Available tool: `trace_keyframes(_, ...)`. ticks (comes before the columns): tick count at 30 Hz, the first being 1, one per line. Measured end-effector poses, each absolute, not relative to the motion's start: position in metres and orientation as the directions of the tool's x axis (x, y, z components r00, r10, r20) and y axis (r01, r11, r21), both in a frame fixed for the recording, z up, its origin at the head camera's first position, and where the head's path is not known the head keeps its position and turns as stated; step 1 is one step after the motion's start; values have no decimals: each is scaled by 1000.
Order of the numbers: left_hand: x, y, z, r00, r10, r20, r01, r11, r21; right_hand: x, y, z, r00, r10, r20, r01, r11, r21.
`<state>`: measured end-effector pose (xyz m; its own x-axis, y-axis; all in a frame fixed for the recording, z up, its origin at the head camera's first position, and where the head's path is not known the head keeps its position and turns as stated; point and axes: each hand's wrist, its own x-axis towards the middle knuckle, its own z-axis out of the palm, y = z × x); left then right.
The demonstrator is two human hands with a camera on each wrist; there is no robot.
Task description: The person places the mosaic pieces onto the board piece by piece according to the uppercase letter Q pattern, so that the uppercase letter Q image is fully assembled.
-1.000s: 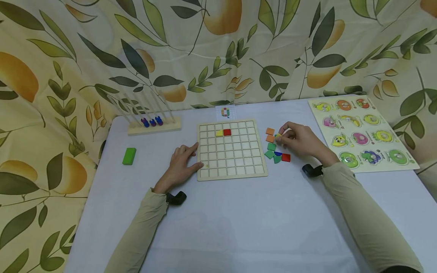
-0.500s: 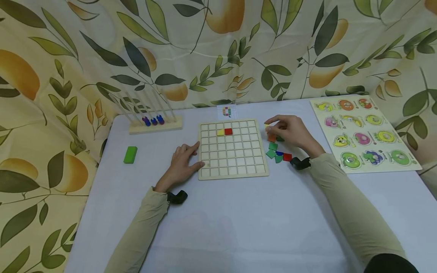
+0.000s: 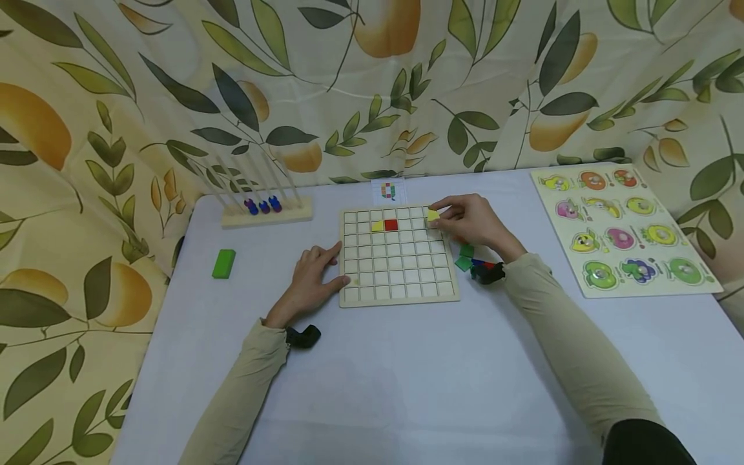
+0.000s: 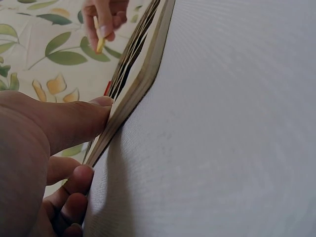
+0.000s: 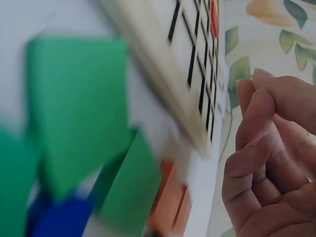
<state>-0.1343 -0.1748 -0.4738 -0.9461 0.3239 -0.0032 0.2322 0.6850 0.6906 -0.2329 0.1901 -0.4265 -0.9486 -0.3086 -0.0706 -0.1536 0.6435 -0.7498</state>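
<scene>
My right hand [image 3: 473,221] pinches a yellow square tile [image 3: 433,216] between thumb and fingertips, over the top right corner of the pale wooden grid board [image 3: 401,274]. From the left wrist view the tile [image 4: 100,45] appears edge-on, apart from the board. A yellow tile [image 3: 378,226] and a red tile [image 3: 391,225] lie side by side in the grid's second row. My left hand [image 3: 310,278] touches the board's left edge, thumb on the rim and index finger against the side. Loose green tiles [image 5: 84,108], a blue tile [image 5: 61,217] and orange tiles [image 5: 168,197] lie beside the board.
A small card with a coloured pattern [image 3: 388,191] lies behind the board. On the left are a rod stand with beads [image 3: 267,219] and a green block [image 3: 223,263]. A fruit picture board [image 3: 628,232] lies at right. A patterned curtain [image 3: 372,90] hangs behind.
My right hand has carried the yellow tile leftward from the loose pile to the board's top right corner. The left hand stays at the board's edge.
</scene>
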Motion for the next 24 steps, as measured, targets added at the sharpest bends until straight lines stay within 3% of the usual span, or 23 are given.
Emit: trace_keyframes(24, -135, -175, -476, -946, 324, 4, 239, 689, 684, -253, 144, -439, -910, -406, -90, -235, 681, -694)
